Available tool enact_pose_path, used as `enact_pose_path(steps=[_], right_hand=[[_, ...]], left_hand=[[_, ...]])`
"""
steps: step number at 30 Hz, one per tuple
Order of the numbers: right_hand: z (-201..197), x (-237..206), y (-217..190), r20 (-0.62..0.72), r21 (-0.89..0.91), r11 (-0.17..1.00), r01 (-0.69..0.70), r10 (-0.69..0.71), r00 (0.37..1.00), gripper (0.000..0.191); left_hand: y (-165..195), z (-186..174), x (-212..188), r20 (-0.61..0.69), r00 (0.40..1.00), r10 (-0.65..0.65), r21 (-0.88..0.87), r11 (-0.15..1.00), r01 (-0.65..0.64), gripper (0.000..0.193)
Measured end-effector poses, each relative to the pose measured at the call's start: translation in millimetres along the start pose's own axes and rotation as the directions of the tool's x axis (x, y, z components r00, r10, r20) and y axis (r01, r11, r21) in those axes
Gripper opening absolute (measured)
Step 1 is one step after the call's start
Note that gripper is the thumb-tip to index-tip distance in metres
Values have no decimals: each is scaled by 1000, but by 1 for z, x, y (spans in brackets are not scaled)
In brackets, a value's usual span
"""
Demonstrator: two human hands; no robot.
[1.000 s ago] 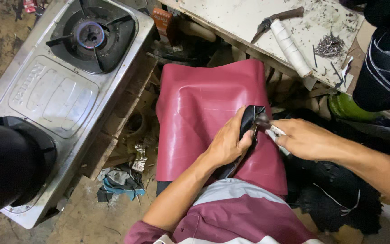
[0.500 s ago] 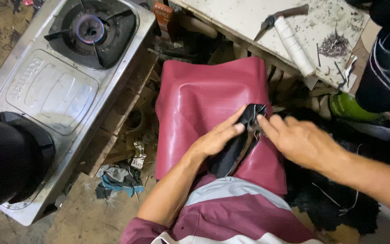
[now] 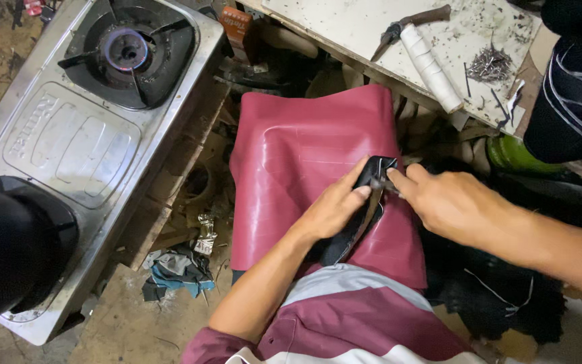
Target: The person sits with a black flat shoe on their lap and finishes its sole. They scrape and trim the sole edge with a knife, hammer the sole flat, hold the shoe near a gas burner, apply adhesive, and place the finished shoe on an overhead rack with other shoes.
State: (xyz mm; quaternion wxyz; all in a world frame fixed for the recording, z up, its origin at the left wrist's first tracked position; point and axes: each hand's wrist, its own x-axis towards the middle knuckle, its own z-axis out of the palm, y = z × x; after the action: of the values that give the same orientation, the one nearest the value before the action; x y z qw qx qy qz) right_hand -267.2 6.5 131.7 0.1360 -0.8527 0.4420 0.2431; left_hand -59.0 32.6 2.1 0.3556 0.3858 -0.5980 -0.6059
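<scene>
A maroon leather sheet [image 3: 304,155] lies draped over my lap. On it rests a long black leather piece [image 3: 355,226]. My left hand [image 3: 335,209] presses and grips this black piece near its upper end. My right hand [image 3: 449,205] pinches the same upper end [image 3: 380,168] from the right, with a small metal tool partly hidden between its fingers.
A steel gas stove [image 3: 89,128] with a lit burner [image 3: 126,50] stands at the left, a black pot [image 3: 8,249] on its near end. A white worktop [image 3: 385,34] at the back holds a white roll [image 3: 429,67], a hand tool [image 3: 409,23] and nails [image 3: 488,66]. Another person's dark striped sleeve [image 3: 574,74] is at right.
My right hand has turned over the top of the black piece and closed in on it. My left hand has slid slightly lower along the piece.
</scene>
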Motion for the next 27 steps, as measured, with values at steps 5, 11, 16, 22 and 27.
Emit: enact_pose_path(steps=[5,11,16,22,27], right_hand=[[9,-2,-8,-230,26,997,72,-64,971,69],[-1,4,11,-82,390,915,98,-71,994,61],[3,-1,8,-17,103,994,-43,45,999,67],[16,-1,0,-215,99,993,57,-35,976,71],[7,3,17,-106,415,905,97,-58,993,53]], left_hand=[[6,1,3,-85,996,-13,10,1000,14,60],[19,25,2,-176,979,-103,286,946,151,60],[19,18,3,-192,980,57,197,980,-19,57],[21,-1,7,-14,988,-152,-2,988,152,58],[37,21,7,-165,978,-124,280,945,168,55]])
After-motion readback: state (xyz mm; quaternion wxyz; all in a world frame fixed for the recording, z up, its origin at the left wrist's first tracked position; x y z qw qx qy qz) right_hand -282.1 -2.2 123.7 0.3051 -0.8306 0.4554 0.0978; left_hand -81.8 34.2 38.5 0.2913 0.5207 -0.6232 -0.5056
